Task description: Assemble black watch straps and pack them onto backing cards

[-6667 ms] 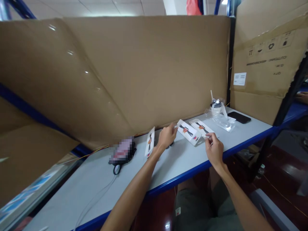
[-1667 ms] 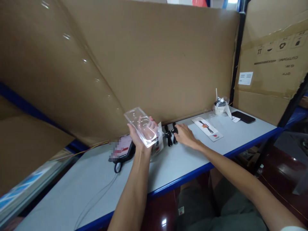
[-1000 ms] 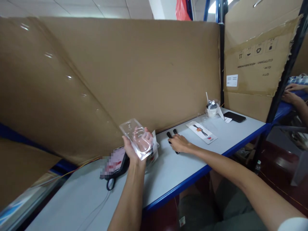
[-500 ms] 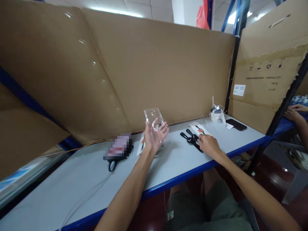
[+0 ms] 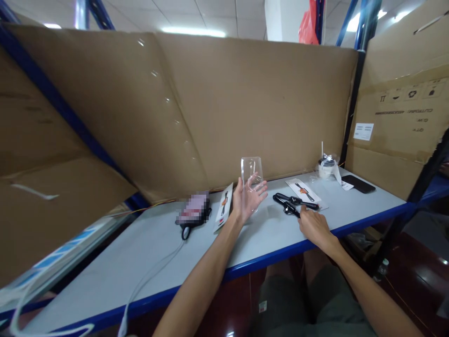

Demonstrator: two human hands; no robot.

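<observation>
My left hand (image 5: 248, 199), palm up with fingers spread, holds a clear plastic blister shell (image 5: 251, 166) upright between thumb and palm. My right hand (image 5: 314, 224) is closed around the near end of a black watch (image 5: 289, 208) lying on the table. A second black watch (image 5: 298, 201) lies stretched out just behind it, against the first. Behind the watches is a printed card (image 5: 302, 189) with a picture of a watch. Another printed card (image 5: 223, 208) stands tilted to the left of my left hand, its lower part on the table.
A dark pouch-like item with a blurred top (image 5: 193, 208) and a white cable (image 5: 150, 269) are on the left. At the back right are a plastic-wrapped cup with a straw (image 5: 327, 167) and a black phone (image 5: 358, 184). Cardboard walls (image 5: 245, 103) enclose the table.
The view has swung left, so things appear farther right. The watches have shifted: one now lies stretched toward the card, and the other points at my right hand. The left hand keeps the shell.
</observation>
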